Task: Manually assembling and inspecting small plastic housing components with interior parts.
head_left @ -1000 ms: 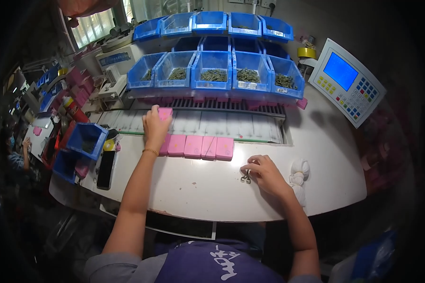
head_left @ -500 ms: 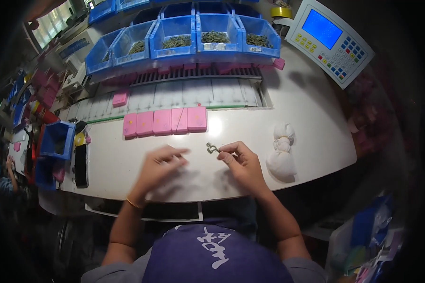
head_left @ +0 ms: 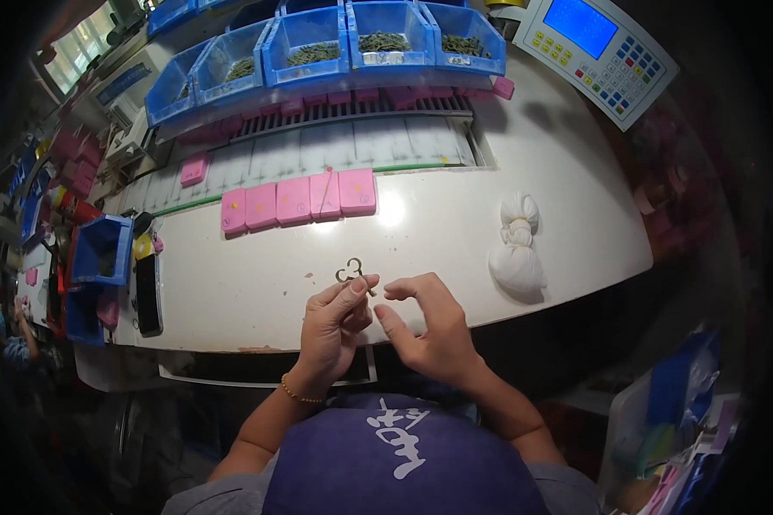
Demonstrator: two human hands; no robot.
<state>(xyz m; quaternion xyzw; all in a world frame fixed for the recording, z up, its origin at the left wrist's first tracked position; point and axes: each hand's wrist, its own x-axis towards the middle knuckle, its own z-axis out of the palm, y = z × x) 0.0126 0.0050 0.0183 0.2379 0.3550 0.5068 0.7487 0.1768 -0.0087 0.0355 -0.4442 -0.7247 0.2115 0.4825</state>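
Between the thumb and fingers of my left hand [head_left: 331, 326] is pinched a small dark, brassy curved metal piece [head_left: 352, 268]. Its upper end curls in two hooks, much like a numeral three, and a short bit sticks out beside the thumb. The rest of it is hidden by my fingers. My right hand [head_left: 434, 324] hovers just to the right, its thumb and forefinger apart and nothing visible in them. Beyond my hands, several pink blocks [head_left: 294, 206] stand side by side in a row on the white table [head_left: 232, 305], a thin stick lying across one.
Blue bins [head_left: 305, 62] with small dark green pieces line the back, above a pale conveyor belt [head_left: 301, 154] carrying one pink block [head_left: 194, 169]. A tied white cloth bundle [head_left: 518, 257] lies at right, below a keypad console [head_left: 597, 56]. At left are a phone [head_left: 149, 296] and blue bins [head_left: 101, 251].
The metal piece has passed from my right hand to my left. My left hand has moved right and closed on it; my right hand has opened and drawn slightly nearer me.
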